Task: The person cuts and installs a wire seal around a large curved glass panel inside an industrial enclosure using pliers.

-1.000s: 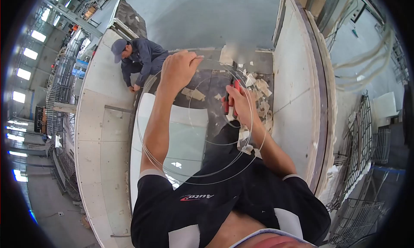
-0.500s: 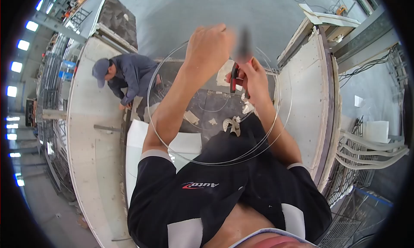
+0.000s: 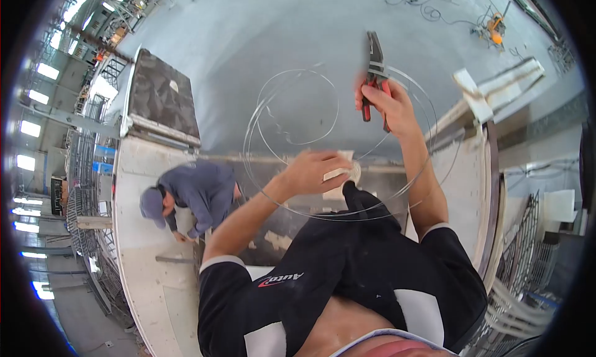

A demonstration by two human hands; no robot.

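Note:
My right hand (image 3: 392, 105) is closed around a pair of pliers (image 3: 374, 90) with red handles and black jaws, which point up and away from me. A large loose coil of thin wire (image 3: 247, 130) hangs from beside the jaws and circles in front of my lap. One smaller wire loop stands out beyond it, over the floor. Inside the big coil, my left hand (image 3: 310, 172) is low above my knees, its fingers stretched out and slightly blurred. Its fingertips overlap a pale, cream-coloured object (image 3: 351, 171) near my leg.
To the left, a person (image 3: 198, 192) in dark clothes and a cap bends over a pale panel (image 3: 146, 257). A dark block (image 3: 162, 96) stands beyond them. Another pale panel (image 3: 462, 195) flanks me at the right. Cables and an orange machine (image 3: 495, 29) lie on the far floor.
My left hand has come down from beside the plier jaws, going from a fist to stretched fingers. The pliers have shifted right, and the wire has spread into an extra loop. The view has tilted up.

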